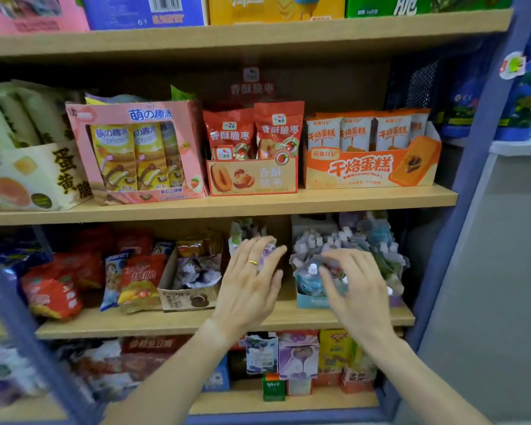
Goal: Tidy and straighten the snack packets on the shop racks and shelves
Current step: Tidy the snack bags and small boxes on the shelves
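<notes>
On wooden shelves (258,207) between blue uprights (469,179), snack boxes (371,167) stand.

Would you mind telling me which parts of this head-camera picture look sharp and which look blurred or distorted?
Head view: the orange cardboard cake display box and red jujube packets on the middle shelf read sharp; the red snack packets at lower left are smeared; the left hand and right hand are slightly soft; the wide lens bows the light wooden shelf edge; the lighting is even, without glare.

Grey floor (503,271) at right, blue upright post (472,167), white sticker (512,66) on post
</notes>
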`<state>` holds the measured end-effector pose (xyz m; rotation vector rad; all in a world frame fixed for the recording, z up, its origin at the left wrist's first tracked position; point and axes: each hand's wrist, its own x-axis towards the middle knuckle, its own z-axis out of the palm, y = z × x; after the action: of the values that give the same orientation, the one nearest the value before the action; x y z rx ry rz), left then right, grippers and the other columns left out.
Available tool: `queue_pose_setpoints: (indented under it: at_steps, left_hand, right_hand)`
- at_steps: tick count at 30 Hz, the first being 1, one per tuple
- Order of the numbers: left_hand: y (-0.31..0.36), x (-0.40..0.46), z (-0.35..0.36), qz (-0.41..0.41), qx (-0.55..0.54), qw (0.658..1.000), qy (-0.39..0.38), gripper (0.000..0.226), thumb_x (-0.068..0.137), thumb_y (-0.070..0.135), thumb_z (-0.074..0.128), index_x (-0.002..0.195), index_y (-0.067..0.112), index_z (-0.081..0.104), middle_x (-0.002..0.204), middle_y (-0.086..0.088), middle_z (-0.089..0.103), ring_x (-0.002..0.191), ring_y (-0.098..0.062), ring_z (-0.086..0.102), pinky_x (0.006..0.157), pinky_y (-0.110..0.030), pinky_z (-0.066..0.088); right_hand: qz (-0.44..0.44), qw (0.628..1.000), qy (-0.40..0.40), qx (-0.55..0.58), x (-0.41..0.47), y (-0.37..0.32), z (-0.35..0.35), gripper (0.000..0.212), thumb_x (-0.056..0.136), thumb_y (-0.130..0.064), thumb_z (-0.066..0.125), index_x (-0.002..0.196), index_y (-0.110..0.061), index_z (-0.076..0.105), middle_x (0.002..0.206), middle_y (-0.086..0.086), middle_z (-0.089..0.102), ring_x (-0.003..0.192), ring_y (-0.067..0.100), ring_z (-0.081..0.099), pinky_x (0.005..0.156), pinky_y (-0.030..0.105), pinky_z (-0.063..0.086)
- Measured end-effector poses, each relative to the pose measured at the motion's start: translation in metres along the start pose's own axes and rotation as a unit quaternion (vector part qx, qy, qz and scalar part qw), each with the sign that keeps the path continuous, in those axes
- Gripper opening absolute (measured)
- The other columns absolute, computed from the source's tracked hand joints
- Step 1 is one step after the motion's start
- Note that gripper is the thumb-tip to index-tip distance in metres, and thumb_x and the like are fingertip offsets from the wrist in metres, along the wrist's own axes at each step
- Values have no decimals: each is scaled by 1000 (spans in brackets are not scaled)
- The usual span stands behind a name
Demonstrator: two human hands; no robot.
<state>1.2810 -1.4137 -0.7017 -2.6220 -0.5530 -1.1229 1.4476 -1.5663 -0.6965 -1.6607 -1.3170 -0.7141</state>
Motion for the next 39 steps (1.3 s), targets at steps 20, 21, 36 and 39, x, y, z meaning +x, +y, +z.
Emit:
queue_pose_setpoints:
  at_steps: [20,21,36,39]
  left_hand:
    - [-23,-95,31,-186,-7,977,-102,51,106,41,43,152,18,44,155,-9,46,144,-27,39,120,-45,33]
    - [-27,-99,30,-189,-4,976,-106,51,106,41,42,152,18,44,154,-9,46,144,-27,40,120,-45,33]
    - [-97,-113,16,-317,-19,948,26,50,93,18,69,140,15,52,141,-8,49,130,-25,46,107,-41,46]
    - [-127,-97,14,-304,-32,950,-69,64,89,15,67,149,20,46,151,-11,46,139,-31,41,113,-42,40]
  right_hand:
    - [97,976,-166,107,-59,-54,86,48,99,-27,61,144,-27,45,140,-8,52,131,9,46,104,20,35]
    - [95,974,-170,115,-58,-58,91,48,99,-27,61,144,-27,45,139,-8,52,130,9,47,103,20,37]
    - [20,947,-316,51,6,-106,204,74,88,-15,73,150,-31,36,148,3,45,122,26,58,86,36,56]
    - [12,924,-381,28,23,-111,228,69,85,-5,69,146,-28,46,152,9,46,123,33,60,94,41,56]
